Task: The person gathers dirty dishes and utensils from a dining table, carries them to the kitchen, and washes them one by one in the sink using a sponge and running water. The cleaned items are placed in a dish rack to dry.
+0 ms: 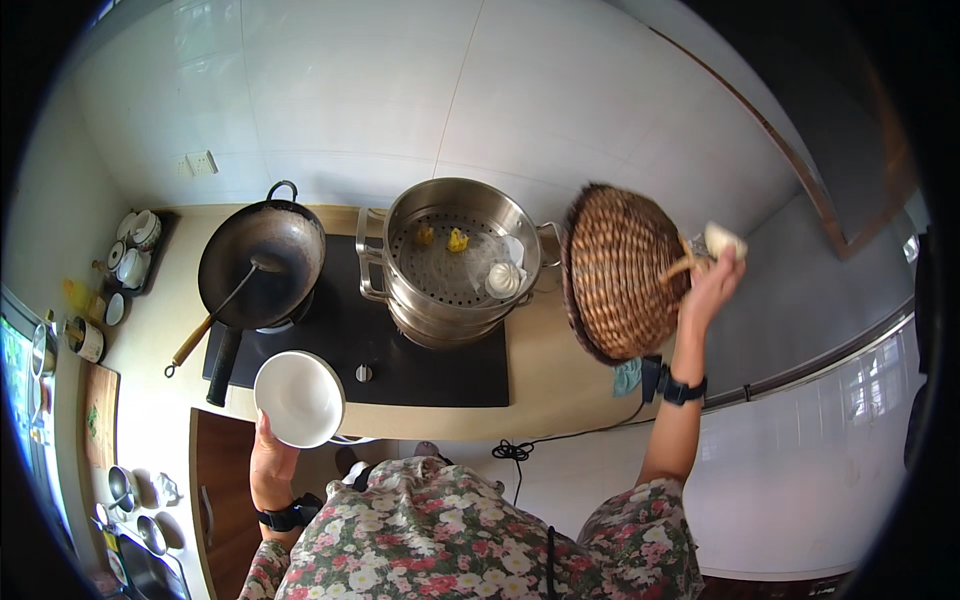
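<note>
My left hand [271,457] holds a white bowl [300,399] by its rim, in front of the stove; nothing shows inside it. My right hand [711,289] is raised at the right, closed on the handle of a woven domed lid [622,274], with a pale bun-like piece [724,241] at the fingers. The lid hangs tilted beside a stacked metal steamer [461,315]. On the steamer's perforated tray lie a pleated white bun [503,280] on paper and two small yellow pieces [457,240].
A wok [289,232] with a ladle [225,296] in it sits on the black cooktop [450,386], its handle pointing towards me. A teal cloth [627,377] lies at the counter's right. Dishes, a cutting board [101,416] and a sink [146,566] are at the left.
</note>
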Available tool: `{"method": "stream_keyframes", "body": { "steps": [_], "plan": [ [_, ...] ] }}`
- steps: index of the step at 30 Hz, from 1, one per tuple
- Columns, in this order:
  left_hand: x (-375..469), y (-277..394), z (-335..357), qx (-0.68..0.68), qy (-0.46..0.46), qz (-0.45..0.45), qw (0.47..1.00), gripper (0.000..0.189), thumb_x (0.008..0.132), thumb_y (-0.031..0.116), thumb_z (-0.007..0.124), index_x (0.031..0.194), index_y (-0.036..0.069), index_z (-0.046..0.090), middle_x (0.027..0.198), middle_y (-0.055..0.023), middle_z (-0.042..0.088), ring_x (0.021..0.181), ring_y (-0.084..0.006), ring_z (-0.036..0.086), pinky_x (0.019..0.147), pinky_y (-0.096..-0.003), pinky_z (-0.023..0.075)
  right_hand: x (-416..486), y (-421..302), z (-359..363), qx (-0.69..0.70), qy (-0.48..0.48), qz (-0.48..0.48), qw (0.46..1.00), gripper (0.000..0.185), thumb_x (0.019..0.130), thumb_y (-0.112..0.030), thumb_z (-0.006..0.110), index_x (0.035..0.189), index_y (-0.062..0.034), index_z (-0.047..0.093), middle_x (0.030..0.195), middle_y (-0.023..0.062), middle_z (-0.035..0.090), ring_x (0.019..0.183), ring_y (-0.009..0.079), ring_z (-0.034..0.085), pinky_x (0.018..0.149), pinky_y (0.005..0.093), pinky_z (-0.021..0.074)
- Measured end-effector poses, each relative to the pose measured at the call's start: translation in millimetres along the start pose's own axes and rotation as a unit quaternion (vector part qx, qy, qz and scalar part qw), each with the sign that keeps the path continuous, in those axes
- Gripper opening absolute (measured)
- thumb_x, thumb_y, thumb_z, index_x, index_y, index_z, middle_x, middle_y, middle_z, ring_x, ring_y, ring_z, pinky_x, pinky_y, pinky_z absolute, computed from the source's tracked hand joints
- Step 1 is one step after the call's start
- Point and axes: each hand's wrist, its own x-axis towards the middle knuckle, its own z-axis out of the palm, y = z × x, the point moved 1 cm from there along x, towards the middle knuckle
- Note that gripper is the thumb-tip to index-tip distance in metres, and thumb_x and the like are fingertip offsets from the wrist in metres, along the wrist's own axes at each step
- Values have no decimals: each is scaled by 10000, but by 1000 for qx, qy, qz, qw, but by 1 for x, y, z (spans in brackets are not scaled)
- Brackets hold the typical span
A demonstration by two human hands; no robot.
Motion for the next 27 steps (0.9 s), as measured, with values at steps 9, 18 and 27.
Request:
{"method": "stream_keyframes", "body": {
  "steps": [9, 18, 27],
  "plan": [
    [-31, -6, 4, -12, 49, 32, 998, 795, 878, 594, 585, 1452, 105, 332, 1397, -71, 461, 1283, -254, 453, 1055, -448, 399, -126, 155, -102, -255, 139, 13, 957, 537, 977, -382, 541, 1253, 68, 449, 1066, 260, 625, 920, 366, 642, 748, 428, 498],
    [-43, -6, 6, 19, 41, 26, 999, 836, 845, 576, 650, 1442, 88, 328, 1353, -71, 481, 1232, -226, 489, 1000, -404, 448, -129, 150, -20, -331, -11, 1, 943, 586, 962, -375, 546, 1328, 25, 323, 950, 256, 660, 859, 402, 654, 698, 467, 507],
    [-50, -3, -7, 13, 37, 19, 999, 803, 883, 554, 613, 1458, 88, 303, 1387, -73, 458, 1258, -240, 474, 1021, -421, 434, -133, -4, 166, -179, -609, -96, 767, 523, 676, -315, 802, 1048, 12, 634, 923, 195, 691, 839, 280, 686, 742, 352, 550]
  ]
}}
